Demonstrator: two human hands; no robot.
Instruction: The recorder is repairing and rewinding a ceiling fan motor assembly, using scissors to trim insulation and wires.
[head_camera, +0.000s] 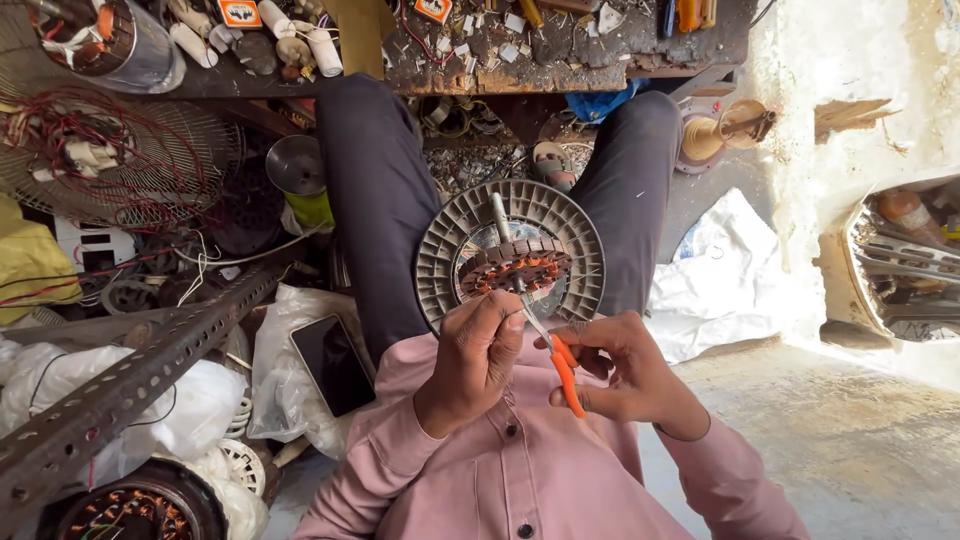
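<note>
A dark phone lies on white bags at the left. The left hand has its fingers closed around the grey fan motor resting on the lap. The right hand grips orange-handled pliers, tips at the copper windings.

A cramped repair workshop: a littered workbench, wire fan guards, copper-wound motors and loose parts crowd the floor.
</note>
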